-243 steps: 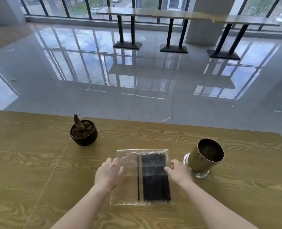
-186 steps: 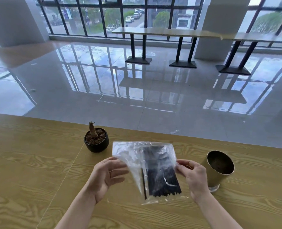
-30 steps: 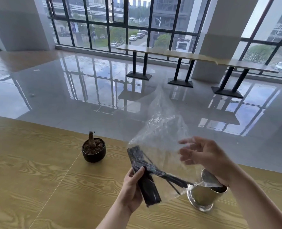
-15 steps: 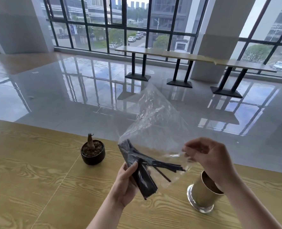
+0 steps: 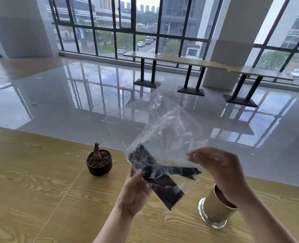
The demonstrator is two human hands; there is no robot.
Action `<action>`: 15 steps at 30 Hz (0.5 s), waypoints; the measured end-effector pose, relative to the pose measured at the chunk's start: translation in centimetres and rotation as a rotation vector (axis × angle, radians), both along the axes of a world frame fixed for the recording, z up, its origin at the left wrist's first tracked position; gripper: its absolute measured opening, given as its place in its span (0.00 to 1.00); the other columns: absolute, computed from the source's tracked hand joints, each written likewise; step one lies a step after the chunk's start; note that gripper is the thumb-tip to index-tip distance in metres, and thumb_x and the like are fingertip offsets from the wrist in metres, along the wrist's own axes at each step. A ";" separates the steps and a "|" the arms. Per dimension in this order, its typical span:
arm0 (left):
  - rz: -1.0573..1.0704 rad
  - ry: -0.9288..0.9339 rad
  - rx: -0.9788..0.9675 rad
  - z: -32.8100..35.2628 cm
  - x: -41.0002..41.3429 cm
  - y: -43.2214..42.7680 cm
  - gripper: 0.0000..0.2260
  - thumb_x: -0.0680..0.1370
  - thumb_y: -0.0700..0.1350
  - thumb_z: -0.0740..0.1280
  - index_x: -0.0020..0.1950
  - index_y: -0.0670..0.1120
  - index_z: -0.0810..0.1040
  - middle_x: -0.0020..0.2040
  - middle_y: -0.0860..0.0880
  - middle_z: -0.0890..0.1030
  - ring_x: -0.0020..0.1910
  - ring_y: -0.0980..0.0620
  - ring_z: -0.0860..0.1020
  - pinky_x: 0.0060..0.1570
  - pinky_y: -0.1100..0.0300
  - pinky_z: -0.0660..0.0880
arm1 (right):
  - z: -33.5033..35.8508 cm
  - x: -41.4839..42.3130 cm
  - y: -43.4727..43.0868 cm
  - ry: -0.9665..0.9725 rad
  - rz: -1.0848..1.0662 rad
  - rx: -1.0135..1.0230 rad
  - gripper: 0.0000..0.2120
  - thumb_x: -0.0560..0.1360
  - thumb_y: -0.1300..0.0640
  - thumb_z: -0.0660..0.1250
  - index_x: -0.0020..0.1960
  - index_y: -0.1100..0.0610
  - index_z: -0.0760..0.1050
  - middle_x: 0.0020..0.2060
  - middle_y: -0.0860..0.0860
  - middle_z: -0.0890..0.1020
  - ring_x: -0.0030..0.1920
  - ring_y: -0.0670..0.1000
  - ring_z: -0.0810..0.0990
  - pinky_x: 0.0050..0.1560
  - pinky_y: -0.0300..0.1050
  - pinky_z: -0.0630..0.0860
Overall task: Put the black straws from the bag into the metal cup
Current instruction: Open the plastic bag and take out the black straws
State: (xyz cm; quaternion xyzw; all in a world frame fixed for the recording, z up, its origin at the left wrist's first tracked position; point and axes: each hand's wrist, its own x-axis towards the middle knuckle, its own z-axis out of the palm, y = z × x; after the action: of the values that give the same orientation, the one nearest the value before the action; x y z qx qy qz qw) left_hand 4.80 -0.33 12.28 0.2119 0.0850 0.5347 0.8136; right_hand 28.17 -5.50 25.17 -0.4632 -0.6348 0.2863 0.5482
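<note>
A clear plastic bag (image 5: 169,135) is lifted above the wooden table (image 5: 31,181), tilted on a slant. Inside it lies a bundle of black straws (image 5: 161,181); a few have slid sideways toward the right. My left hand (image 5: 134,190) pinches the bag and the straw bundle from below. My right hand (image 5: 217,165) is at the bag's right edge, blurred, with fingers spread; whether it grips the plastic is unclear. The metal cup (image 5: 215,209) stands upright on the table under my right wrist, which hides part of its rim.
A small black pot (image 5: 99,163) with a bare plant stub stands on the table left of the bag. The table's far edge runs behind the pot. Beyond lie a glossy floor, long bench tables and tall windows.
The bag was picked up off the table and raised. Over the last second both hands lifted a little, and some straws slid sideways inside the bag toward my right hand.
</note>
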 end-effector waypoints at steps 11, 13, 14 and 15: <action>0.141 0.042 -0.128 0.3 -0.3 0.8 0.22 0.65 0.42 0.82 0.57 0.46 0.82 0.53 0.41 0.85 0.52 0.43 0.83 0.57 0.42 0.79 | -1.9 -0.1 -1.3 -0.034 0.067 -0.246 0.10 0.68 0.55 0.76 0.49 0.48 0.86 0.46 0.50 0.88 0.45 0.54 0.88 0.45 0.45 0.84; 0.114 0.000 -0.087 0.1 -0.7 0.8 0.20 0.67 0.41 0.80 0.57 0.45 0.81 0.54 0.41 0.84 0.53 0.43 0.83 0.57 0.43 0.78 | -2.6 -0.6 -1.5 0.028 0.010 -0.239 0.09 0.67 0.56 0.76 0.46 0.47 0.87 0.43 0.51 0.88 0.42 0.56 0.87 0.43 0.44 0.84; 0.108 -0.015 -0.066 0.1 -0.8 0.7 0.21 0.69 0.39 0.79 0.60 0.44 0.79 0.57 0.40 0.84 0.55 0.42 0.82 0.57 0.43 0.78 | -2.7 -0.5 -1.4 0.071 -0.045 -0.197 0.09 0.66 0.57 0.77 0.45 0.48 0.87 0.42 0.51 0.89 0.42 0.55 0.87 0.43 0.42 0.83; 0.098 -0.016 -0.033 0.2 -0.7 0.6 0.23 0.71 0.37 0.76 0.64 0.44 0.77 0.59 0.40 0.82 0.57 0.41 0.82 0.57 0.44 0.78 | -2.6 -0.3 -1.4 0.096 -0.110 -0.143 0.10 0.65 0.58 0.77 0.45 0.48 0.87 0.42 0.51 0.89 0.43 0.53 0.88 0.44 0.39 0.83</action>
State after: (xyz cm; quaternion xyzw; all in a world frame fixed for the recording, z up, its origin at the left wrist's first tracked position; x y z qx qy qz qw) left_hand 4.06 0.30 12.51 0.1898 0.0979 0.5742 0.7904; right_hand 27.89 -6.86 22.62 -0.5210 -0.5592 0.3225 0.5584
